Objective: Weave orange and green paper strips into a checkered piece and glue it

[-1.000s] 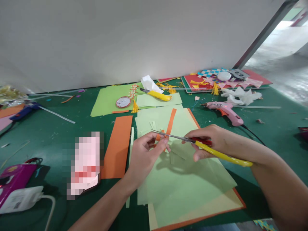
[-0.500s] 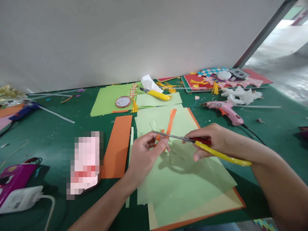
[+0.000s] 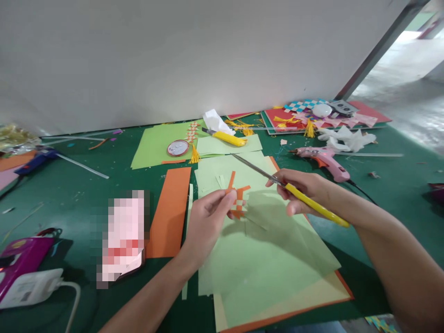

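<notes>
1. Green table (image 3: pixel 86 199) set against a pale wall (image 3: pixel 173 60), with light green sheets (image 3: pixel 270 263) layered on it.

2. The left hand (image 3: pixel 210 212) pinches a small weave (image 3: pixel 239 194) of orange and whitish paper between thumb and fingers, over the sheets. Its orange tails stick out past the fingertips. Squeezing harder could crease it; easing off could let the bands slide apart, since the ends look loose.

3. The right hand (image 3: pixel 310 180) grips scissors (image 3: pixel 294 191) close to the pivot, the yellow handle lying back along the wrist. Whether the blades are slightly parted cannot be told. Held so far forward, the tool could twist, and a cut could run crooked.

4. The scissor tips point beyond the left hand, clear of the weave. Swung back toward the body, they could nick a fingertip or a band, because the pinch is near.

5. Slivers (image 3: pixel 220 179) lie just beyond the left hand; a brush of the knuckles could scatter them.

6. Farther beyond both hands rests a cutter (image 3: pixel 231 138), its blade seemingly bare: a long reach could meet it. Beyond the right hand lies a glue gun (image 3: pixel 328 162); its cord (image 3: pixel 362 192), trailing near the forearm, could snag.
</notes>
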`<state>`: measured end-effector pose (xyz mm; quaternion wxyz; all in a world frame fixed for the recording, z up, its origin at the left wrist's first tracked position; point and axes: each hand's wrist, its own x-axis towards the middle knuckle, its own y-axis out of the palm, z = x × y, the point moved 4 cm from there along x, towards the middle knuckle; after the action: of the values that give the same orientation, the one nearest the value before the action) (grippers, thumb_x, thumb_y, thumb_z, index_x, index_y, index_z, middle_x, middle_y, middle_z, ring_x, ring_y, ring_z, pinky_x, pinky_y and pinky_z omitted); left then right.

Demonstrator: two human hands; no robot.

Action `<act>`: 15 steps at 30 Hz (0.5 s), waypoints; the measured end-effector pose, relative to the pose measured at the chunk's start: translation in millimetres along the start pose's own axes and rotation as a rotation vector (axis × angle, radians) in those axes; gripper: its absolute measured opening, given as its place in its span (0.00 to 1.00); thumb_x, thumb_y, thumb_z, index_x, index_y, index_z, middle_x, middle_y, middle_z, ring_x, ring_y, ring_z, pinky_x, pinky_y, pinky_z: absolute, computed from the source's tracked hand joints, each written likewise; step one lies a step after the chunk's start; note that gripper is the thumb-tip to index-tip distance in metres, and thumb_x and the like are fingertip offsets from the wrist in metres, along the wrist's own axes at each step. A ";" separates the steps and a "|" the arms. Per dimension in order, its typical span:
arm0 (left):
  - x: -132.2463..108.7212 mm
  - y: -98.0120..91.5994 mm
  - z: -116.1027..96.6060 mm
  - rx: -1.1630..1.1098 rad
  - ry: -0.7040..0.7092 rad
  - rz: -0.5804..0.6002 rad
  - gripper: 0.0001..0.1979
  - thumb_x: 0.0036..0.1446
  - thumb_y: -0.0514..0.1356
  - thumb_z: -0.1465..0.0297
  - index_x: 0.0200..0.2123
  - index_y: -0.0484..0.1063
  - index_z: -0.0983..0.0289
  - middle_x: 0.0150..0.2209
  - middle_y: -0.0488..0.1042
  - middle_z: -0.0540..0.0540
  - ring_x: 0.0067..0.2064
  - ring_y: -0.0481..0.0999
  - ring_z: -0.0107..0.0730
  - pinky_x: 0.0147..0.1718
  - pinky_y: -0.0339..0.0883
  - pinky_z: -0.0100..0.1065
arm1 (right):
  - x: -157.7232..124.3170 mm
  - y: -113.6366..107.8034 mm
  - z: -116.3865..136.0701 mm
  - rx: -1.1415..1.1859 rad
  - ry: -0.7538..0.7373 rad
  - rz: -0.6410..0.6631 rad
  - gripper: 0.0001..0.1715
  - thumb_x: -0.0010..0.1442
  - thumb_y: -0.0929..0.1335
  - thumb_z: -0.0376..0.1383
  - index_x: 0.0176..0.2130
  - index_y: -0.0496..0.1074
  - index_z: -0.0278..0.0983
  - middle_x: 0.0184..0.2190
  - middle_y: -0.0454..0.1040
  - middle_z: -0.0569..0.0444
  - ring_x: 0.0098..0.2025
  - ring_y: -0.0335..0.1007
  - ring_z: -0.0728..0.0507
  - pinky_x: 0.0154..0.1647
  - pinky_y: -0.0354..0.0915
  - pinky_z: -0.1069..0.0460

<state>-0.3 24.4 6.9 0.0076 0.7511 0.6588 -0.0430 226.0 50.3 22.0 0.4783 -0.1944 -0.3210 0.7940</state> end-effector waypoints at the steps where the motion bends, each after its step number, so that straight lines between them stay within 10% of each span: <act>1: 0.8 -0.6 1.5 -0.017 -0.006 -0.018 0.13 0.60 0.59 0.61 0.28 0.75 0.62 0.27 0.73 0.49 0.28 0.67 0.24 0.29 0.64 0.26 | 0.2 -0.7 -2.1 -0.018 0.005 -0.027 0.34 0.50 0.69 0.60 0.44 0.69 0.36 0.27 0.67 0.57 0.26 0.59 0.48 0.27 0.58 0.54; 15: 9.4 -9.4 6.2 -0.106 0.027 -0.108 0.14 0.59 0.59 0.60 0.26 0.71 0.63 0.30 0.67 0.51 0.29 0.65 0.26 0.27 0.64 0.29 | 7.2 21.1 -6.3 -0.569 0.393 -0.229 0.21 0.56 0.65 0.37 0.50 0.68 0.39 0.35 0.76 0.49 0.34 0.72 0.40 0.30 0.57 0.51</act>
<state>-8.7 34.5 0.5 0.0361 0.7135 0.6997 0.0018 213.1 51.7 2.7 0.5436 -0.4311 -0.4508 0.5617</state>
